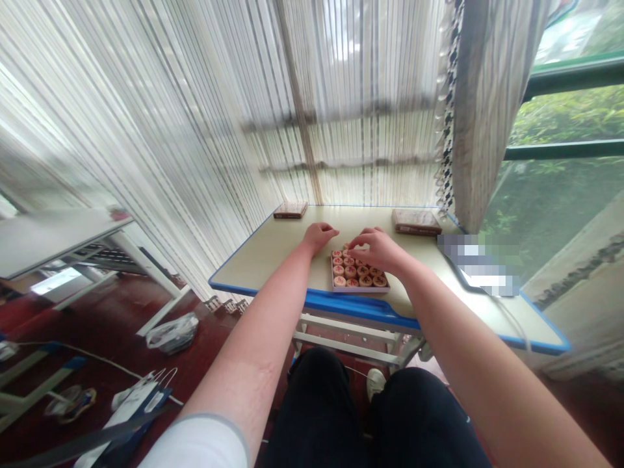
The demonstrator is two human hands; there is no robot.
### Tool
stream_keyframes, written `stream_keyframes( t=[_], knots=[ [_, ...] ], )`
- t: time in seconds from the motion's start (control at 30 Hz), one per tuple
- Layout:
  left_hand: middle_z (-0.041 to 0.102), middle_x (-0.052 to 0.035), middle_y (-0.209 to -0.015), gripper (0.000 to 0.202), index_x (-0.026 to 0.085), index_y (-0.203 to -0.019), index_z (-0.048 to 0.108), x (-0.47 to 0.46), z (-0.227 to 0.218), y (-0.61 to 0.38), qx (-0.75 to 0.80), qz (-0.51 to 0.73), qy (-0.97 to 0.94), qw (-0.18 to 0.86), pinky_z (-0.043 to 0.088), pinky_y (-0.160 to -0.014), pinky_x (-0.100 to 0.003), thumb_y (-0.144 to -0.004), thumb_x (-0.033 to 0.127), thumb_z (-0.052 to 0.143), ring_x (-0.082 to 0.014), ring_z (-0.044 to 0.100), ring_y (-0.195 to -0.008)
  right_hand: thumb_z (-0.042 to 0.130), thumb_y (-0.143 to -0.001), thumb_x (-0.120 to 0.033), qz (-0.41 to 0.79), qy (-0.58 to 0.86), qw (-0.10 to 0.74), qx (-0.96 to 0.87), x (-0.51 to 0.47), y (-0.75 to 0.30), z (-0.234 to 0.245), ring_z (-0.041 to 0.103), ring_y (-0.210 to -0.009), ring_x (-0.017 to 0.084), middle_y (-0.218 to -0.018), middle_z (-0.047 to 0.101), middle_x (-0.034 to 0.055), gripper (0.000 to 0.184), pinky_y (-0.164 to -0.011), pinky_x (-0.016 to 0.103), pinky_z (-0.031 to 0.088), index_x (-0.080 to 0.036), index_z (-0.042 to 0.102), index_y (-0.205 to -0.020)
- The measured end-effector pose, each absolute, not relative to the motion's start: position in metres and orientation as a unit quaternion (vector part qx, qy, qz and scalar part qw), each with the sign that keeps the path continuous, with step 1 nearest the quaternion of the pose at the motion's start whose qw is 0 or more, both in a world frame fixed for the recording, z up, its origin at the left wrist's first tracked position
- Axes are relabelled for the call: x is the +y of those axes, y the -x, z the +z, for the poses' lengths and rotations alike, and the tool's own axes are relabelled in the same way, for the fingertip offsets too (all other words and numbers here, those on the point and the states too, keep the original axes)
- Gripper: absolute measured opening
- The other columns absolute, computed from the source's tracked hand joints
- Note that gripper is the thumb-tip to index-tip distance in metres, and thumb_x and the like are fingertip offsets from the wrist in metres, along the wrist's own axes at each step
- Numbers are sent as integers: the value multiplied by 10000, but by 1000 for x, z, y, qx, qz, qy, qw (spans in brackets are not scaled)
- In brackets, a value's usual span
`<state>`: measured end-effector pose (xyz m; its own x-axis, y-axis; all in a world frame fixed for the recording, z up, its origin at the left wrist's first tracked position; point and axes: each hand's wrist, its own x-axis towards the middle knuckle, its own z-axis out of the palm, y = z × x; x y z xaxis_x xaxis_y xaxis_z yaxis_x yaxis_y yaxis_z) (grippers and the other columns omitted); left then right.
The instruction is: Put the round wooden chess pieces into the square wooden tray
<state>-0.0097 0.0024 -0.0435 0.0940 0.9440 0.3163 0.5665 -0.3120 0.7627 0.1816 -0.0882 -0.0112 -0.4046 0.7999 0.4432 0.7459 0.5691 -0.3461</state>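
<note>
A shallow box (361,290) of round wooden xiangqi pieces lies near the front edge of the table. The pieces (351,283) sit in rows, with red and dark characters on their tops. My right hand (377,249) is over the far right part of the box, hiding some of them. Its thumb and fingers pinch a xiangqi piece (346,246) at the far edge. Just left of the box's far corner is my left hand (320,238), its fingers curled together and pointing right. Whatever those fingers may hold is too small to make out.
The pale table (263,260) has a blue rim. Two brown boxes, one at back left (290,209) and one at back right (416,221), rest on it. A flat device (480,276) with a cable lies at the right. A plastic bag (173,333) is on the floor.
</note>
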Motion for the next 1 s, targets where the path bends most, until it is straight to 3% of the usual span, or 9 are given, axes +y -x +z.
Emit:
stream_keyframes(
  t=[0.13, 0.27, 0.43, 0.63, 0.83, 1.0],
  knots=[
    [651, -41, -684, 324, 137, -775, 701, 1, -43, 6, 512, 394, -721, 252, 418, -636, -271, -657, 430, 631, -141, 547, -647, 536, -770, -311, 15, 510, 331, -794, -75, -185, -19, 465, -928, 249, -906, 600, 69, 239, -832, 366, 397, -253, 710, -924],
    [689, -52, -825, 361, 177, -841, 727, -7, -39, 2, 476, 304, -781, 269, 437, -724, -285, -595, 438, 695, -174, 584, -758, 508, -778, -265, -11, 560, 333, -759, -67, -190, -25, 473, -918, 256, -917, 609, 81, 284, -837, 381, 397, -231, 684, -998],
    [705, -55, -829, 344, 188, -839, 739, -12, -35, 3, 466, 274, -788, 295, 449, -776, -306, -622, 447, 676, -211, 603, -836, 492, -785, -263, -17, 565, 332, -755, -69, -196, -25, 493, -897, 240, -900, 614, 77, 287, -876, 390, 377, -216, 670, -1006],
    [712, -42, -925, 274, 205, -909, 725, -9, -37, 5, 470, 306, -753, 343, 432, -888, -291, -654, 285, 663, -198, 615, -929, 502, -774, -285, -19, 566, 336, -753, -66, -198, -27, 494, -863, 226, -869, 615, 72, 279, -864, 389, 377, -201, 671, -980],
    [689, -57, -1025, 407, 180, -1084, 656, -8, -38, 4, 478, 311, -746, 344, 405, -946, -302, -681, 223, 619, -194, 603, -992, 495, -781, -312, -15, 544, 355, -760, -69, -197, -24, 497, -890, 226, -882, 616, 61, 323, -852, 393, 381, -202, 622, -1057],
    [704, -52, -951, 452, 171, -1142, 616, 0, -43, 5, 486, 332, -731, 346, 440, -904, -285, -702, 101, 539, -163, 619, -928, 488, -786, -314, -20, 532, 362, -765, -73, -197, -20, 501, -891, 231, -885, 615, 65, 330, -862, 416, 374, -201, 611, -1071]
  ],
)
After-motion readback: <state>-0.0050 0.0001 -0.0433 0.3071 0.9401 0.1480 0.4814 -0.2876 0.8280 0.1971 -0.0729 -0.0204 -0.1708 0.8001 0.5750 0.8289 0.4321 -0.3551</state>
